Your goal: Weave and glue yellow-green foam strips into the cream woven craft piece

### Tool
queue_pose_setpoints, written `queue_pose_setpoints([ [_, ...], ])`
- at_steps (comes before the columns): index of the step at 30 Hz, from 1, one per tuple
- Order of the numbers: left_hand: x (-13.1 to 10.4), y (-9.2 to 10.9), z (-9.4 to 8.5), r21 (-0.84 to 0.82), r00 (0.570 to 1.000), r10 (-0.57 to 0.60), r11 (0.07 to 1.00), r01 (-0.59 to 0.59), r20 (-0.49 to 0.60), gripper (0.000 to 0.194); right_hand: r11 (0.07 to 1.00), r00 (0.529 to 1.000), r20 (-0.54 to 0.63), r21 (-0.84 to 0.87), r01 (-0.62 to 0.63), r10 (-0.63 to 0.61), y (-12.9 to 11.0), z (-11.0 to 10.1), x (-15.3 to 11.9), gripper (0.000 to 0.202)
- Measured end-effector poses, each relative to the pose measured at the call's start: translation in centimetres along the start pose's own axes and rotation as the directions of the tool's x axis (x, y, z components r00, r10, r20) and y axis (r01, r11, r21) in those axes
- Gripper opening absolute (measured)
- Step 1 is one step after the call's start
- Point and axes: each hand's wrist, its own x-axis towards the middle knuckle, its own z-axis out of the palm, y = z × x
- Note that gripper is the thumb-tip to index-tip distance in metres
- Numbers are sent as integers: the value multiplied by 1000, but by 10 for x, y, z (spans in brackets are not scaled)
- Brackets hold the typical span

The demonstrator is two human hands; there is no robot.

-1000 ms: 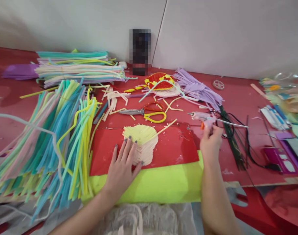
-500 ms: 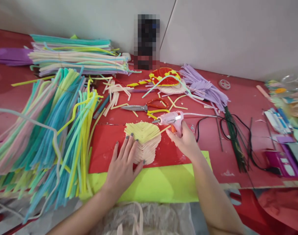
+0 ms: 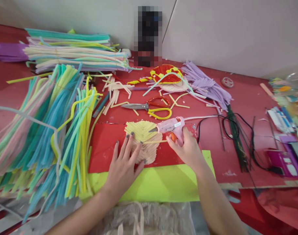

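Note:
A leaf-like piece [image 3: 149,151] of pale yellow and beige strips lies on a red sheet [image 3: 103,147]. My left hand [image 3: 124,160] rests with spread fingers on its left side, a fingertip at the end of a thin yellow strip [image 3: 155,142]. My right hand [image 3: 188,147] is wrapped round a pink glue gun [image 3: 172,125], its nozzle over the upper part of the piece. The strip's other end meets my right fingertips beside the orange trigger.
Scissors [image 3: 146,107] with red and yellow handles lie behind the piece. Bundles of fuzzy stems [image 3: 63,124] fill the left; lilac stems [image 3: 207,85] lie at the back right. A dark cable [image 3: 250,143] loops on the right.
The glue gun nozzle has moved down and left over the piece. The yellow strip has swung lower, now nearly level, with its left end by my left fingers. The scissors' yellow handle shows fully.

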Motion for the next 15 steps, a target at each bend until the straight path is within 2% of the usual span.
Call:
queue_pose_setpoints([
  [3,0,0,0,-1,1000,-3,1000,3,7,51,992,998,-67,-123,2,-11,6,6,-10,36],
  [8,0,0,1,0,1000,4,1000,-4,-1,51,928,968,-208,-369,57,-143,20,25,-27,43],
  [12,1,1,0,-7,1000,5,1000,-5,5,50,906,943,-286,-421,36,-170,26,35,-35,43],
  [15,0,0,0,-11,1000,0,1000,0,12,49,900,935,-302,-434,41,-188,27,37,-38,41],
])
